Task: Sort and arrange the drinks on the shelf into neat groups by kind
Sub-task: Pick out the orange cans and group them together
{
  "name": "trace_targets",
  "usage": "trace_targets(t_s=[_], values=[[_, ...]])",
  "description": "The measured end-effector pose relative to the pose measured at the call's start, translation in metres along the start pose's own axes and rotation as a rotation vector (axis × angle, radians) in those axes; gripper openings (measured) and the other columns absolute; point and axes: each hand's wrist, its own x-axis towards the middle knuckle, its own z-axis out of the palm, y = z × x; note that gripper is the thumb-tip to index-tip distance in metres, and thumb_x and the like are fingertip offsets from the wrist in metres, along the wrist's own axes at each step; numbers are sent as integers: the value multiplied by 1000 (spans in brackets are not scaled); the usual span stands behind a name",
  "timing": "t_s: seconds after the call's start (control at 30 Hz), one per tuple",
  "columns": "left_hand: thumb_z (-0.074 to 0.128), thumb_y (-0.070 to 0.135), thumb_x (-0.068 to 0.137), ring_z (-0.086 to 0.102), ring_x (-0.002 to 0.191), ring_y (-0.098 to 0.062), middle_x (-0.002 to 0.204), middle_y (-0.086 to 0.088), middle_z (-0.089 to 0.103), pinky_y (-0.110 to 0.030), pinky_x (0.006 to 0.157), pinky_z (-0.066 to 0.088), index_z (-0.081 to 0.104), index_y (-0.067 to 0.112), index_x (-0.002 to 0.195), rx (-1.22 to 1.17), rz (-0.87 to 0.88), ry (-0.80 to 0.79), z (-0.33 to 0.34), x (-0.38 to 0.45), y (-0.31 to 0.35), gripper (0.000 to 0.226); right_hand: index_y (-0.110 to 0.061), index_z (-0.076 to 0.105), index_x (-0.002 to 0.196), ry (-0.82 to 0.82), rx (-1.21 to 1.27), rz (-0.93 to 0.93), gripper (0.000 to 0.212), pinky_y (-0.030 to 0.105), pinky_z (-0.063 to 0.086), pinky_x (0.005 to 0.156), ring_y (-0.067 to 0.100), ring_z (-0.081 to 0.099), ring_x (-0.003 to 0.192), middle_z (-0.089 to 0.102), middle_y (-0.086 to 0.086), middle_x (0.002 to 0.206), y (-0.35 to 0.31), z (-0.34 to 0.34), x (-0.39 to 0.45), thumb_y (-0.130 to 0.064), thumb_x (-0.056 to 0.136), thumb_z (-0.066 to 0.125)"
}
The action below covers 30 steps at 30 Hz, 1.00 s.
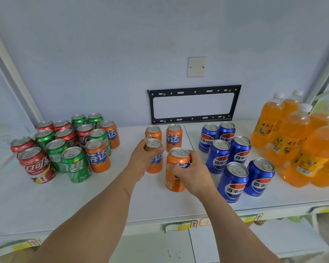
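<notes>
On the white shelf (pixel 84 202), my left hand (pixel 141 162) grips an orange can (pixel 156 162) in the middle. My right hand (pixel 192 175) grips another orange can (pixel 176 162) just to its right. Two more orange cans (pixel 174 137) stand behind them. At the left, red cans (pixel 36 166), green cans (pixel 76 166) and two orange cans (pixel 98 156) stand mixed together. Several blue cans (pixel 234 183) form a group to the right of my hands. Orange bottles (pixel 292 133) fill the far right.
A black metal bracket (pixel 194 105) and a blank wall plate (pixel 196 67) sit on the back wall. Price tags (pixel 180 225) line the shelf's front edge. A lower shelf (pixel 235 242) shows beneath. Pale green bottles (pixel 327 103) stand behind the orange bottles.
</notes>
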Motion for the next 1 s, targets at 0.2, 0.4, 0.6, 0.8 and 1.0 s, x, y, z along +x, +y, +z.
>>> trace_targets(t_s=[0.2, 0.4, 0.6, 0.8, 1.0], values=[[75, 38, 85, 58, 113, -18, 137, -2, 57, -28, 85, 47, 49, 24, 132, 187, 113, 10, -10, -13, 10, 56, -26, 37, 138, 33, -32, -11, 72, 29, 46, 84, 8, 50, 101, 50, -13, 114, 3, 0, 12, -32, 79, 77], [68, 31, 89, 66, 94, -25, 109, -9, 69, -36, 74, 53, 69, 8, 105, 983, 936, 415, -36, -29, -2, 28, -25, 37, 140, 59, -39, 10, 74, 36, 49, 95, 14, 55, 113, 56, -5, 129, 12, 13, 35, -30, 79, 78], [57, 28, 91, 65, 83, -21, 94, -5, 69, -34, 70, 52, 70, 9, 93, 1083, 1042, 409, -47, -30, -20, 23, -27, 41, 138, 90, 10, -1, 71, 26, 43, 83, 11, 55, 109, 58, -6, 128, 21, 26, 61, -32, 78, 79], [53, 27, 89, 64, 81, -25, 92, -5, 67, -39, 67, 54, 70, 9, 91, 1099, 1025, 418, -54, -31, -30, 25, -25, 37, 142, 73, 23, -3, 75, 27, 41, 88, 15, 54, 120, 55, -4, 135, 27, 30, 83, -26, 80, 78], [53, 27, 88, 65, 82, -25, 95, -5, 69, -39, 69, 55, 71, 10, 93, 1121, 1017, 388, -66, -39, -31, 26, -21, 22, 151, 65, 6, 126, 93, 41, 42, 101, 24, 46, 130, 42, 1, 147, 47, 36, 67, -38, 79, 77]])
